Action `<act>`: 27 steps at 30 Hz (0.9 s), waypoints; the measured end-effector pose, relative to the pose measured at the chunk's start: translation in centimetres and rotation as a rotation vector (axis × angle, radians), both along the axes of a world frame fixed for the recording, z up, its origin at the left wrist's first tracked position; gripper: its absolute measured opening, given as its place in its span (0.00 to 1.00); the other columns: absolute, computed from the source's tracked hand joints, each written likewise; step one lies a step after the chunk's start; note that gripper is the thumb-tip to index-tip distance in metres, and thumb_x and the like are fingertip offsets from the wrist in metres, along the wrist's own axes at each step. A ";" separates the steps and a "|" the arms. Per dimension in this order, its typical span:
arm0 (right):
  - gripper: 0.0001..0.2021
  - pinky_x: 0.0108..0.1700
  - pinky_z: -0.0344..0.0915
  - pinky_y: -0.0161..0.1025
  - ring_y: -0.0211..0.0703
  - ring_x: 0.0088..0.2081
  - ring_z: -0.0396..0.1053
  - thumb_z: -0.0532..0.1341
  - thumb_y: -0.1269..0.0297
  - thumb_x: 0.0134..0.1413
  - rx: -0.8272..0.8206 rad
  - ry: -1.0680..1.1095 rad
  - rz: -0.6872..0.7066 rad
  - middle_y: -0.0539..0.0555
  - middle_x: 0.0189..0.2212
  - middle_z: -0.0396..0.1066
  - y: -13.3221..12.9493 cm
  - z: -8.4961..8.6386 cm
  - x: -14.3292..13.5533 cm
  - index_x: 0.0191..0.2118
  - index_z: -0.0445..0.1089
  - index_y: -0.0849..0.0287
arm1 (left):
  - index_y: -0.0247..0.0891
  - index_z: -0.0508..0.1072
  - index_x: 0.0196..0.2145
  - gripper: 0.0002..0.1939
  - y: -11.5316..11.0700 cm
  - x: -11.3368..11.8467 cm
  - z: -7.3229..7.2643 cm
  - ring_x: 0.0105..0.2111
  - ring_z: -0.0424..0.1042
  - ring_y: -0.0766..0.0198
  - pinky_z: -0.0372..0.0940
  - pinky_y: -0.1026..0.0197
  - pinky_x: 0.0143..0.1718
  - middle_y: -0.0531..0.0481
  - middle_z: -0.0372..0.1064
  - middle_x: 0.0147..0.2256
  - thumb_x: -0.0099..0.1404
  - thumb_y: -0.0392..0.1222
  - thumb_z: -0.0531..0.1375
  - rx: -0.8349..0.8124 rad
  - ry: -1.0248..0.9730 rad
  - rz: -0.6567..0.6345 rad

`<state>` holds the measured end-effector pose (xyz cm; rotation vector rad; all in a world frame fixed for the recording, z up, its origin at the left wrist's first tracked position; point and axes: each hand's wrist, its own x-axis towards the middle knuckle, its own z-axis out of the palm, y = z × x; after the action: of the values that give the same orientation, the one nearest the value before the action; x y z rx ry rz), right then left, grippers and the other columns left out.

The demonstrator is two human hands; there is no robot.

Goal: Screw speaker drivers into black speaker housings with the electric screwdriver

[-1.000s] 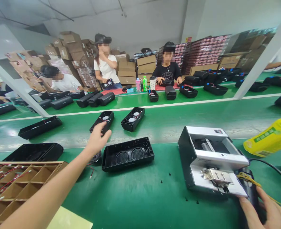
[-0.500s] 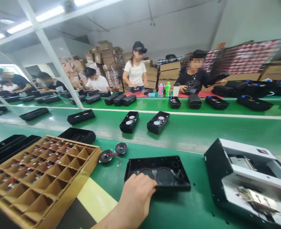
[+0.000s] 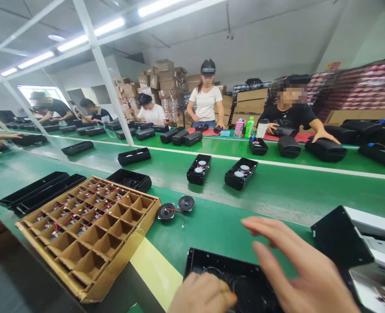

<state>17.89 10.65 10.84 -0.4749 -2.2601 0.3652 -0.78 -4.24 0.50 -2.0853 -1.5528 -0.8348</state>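
Observation:
A black speaker housing (image 3: 233, 265) lies open side up on the green bench in front of me, partly covered by my hands. My left hand (image 3: 202, 294) is curled over its near left part, fingers closed on it; the fingertips are hidden. Above the housing's right side hovers my right hand (image 3: 305, 265), thumb and fingers apart, holding nothing. Beyond the housing, two round black speaker drivers (image 3: 166, 211) joined by a red wire rest on the bench. To their left stands a cardboard divider tray (image 3: 91, 289) with wired drivers in many of its cells.
A black-and-white machine (image 3: 342, 239) stands at the right. More black housings (image 3: 42, 187) lie behind the tray. Two housings with white-backed drivers (image 3: 241, 173) sit on the green conveyor (image 3: 293, 187). Several co-workers sit or stand across the line.
My right hand has come into view over the housing's right side. The view has swung right-to-left, so the housing appears lower, nearer me. A co-worker's hand now rests on a housing opposite.

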 end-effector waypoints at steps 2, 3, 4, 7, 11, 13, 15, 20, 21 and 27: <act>0.15 0.57 0.78 0.48 0.50 0.55 0.77 0.55 0.65 0.77 -0.073 -0.223 0.094 0.58 0.59 0.76 1.4 1.0 -4.9 0.62 0.70 0.52 | 0.46 0.74 0.53 0.11 -0.3 -3.7 2.3 0.46 0.81 0.65 0.73 0.62 0.45 0.52 0.83 0.47 0.78 0.43 0.55 -0.108 -0.013 0.100; 0.16 0.61 0.76 0.49 0.51 0.58 0.75 0.55 0.66 0.77 -0.075 -0.384 0.135 0.60 0.61 0.74 2.1 1.1 -7.6 0.64 0.69 0.56 | 0.42 0.72 0.58 0.16 -0.3 -5.9 3.3 0.52 0.80 0.59 0.73 0.56 0.52 0.46 0.81 0.53 0.76 0.38 0.54 -0.156 -0.022 0.199; 0.18 0.65 0.73 0.52 0.53 0.62 0.72 0.57 0.68 0.75 -0.065 -0.452 0.153 0.61 0.62 0.73 2.9 0.9 -10.3 0.65 0.69 0.59 | 0.40 0.70 0.63 0.21 -0.1 -8.2 4.1 0.55 0.79 0.54 0.73 0.51 0.55 0.41 0.79 0.56 0.74 0.35 0.56 -0.206 -0.013 0.282; 0.25 0.67 0.71 0.57 0.60 0.66 0.68 0.66 0.71 0.67 -0.038 -0.598 0.204 0.64 0.67 0.68 4.8 -0.9 -16.8 0.67 0.68 0.62 | 0.32 0.67 0.67 0.31 1.6 -14.3 5.2 0.63 0.73 0.39 0.70 0.35 0.61 0.30 0.73 0.63 0.68 0.35 0.64 -0.359 0.038 0.450; 0.30 0.64 0.72 0.65 0.66 0.69 0.63 0.70 0.66 0.68 -0.032 -0.733 0.217 0.64 0.74 0.56 6.5 -4.0 -21.5 0.71 0.64 0.55 | 0.38 0.70 0.65 0.28 4.6 -18.3 4.4 0.65 0.69 0.43 0.65 0.31 0.67 0.37 0.69 0.66 0.72 0.48 0.68 -0.560 0.100 0.521; 0.28 0.64 0.72 0.65 0.66 0.68 0.64 0.69 0.62 0.70 -0.042 -0.769 0.255 0.63 0.74 0.56 7.2 -5.1 -22.5 0.71 0.65 0.54 | 0.39 0.72 0.64 0.26 5.6 -18.8 4.0 0.63 0.71 0.46 0.66 0.33 0.65 0.40 0.70 0.64 0.74 0.52 0.66 -0.633 0.115 0.534; 0.27 0.64 0.73 0.64 0.63 0.66 0.66 0.69 0.61 0.70 -0.060 -0.781 0.294 0.63 0.72 0.60 7.9 -5.8 -22.9 0.70 0.66 0.54 | 0.39 0.72 0.63 0.25 6.1 -18.9 3.8 0.62 0.72 0.46 0.68 0.34 0.64 0.40 0.71 0.63 0.74 0.52 0.66 -0.681 0.115 0.540; 0.24 0.63 0.73 0.62 0.59 0.62 0.70 0.68 0.59 0.72 -0.191 -0.764 0.260 0.63 0.68 0.65 10.2 -6.3 -21.6 0.68 0.68 0.56 | 0.38 0.74 0.61 0.23 5.8 -18.7 4.4 0.60 0.73 0.47 0.67 0.35 0.64 0.41 0.73 0.60 0.74 0.50 0.66 -0.746 0.025 0.492; 0.23 0.62 0.73 0.61 0.59 0.62 0.71 0.68 0.59 0.72 -0.230 -0.762 0.249 0.63 0.67 0.65 10.7 -6.1 -20.9 0.67 0.69 0.56 | 0.38 0.74 0.60 0.22 5.7 -18.5 4.7 0.60 0.74 0.48 0.67 0.35 0.64 0.42 0.74 0.58 0.74 0.50 0.66 -0.758 -0.012 0.467; 0.16 0.55 0.78 0.53 0.52 0.53 0.76 0.66 0.56 0.73 -0.547 -0.745 0.250 0.59 0.56 0.75 13.9 -4.0 -14.7 0.58 0.74 0.60 | 0.37 0.76 0.53 0.19 5.9 -16.9 7.3 0.49 0.78 0.55 0.71 0.43 0.56 0.45 0.78 0.48 0.79 0.55 0.58 -0.888 -0.356 0.258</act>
<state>3.18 24.57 6.87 -0.6866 -2.9450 1.1013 -17.66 1.67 7.81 -2.2545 -2.6874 -0.4651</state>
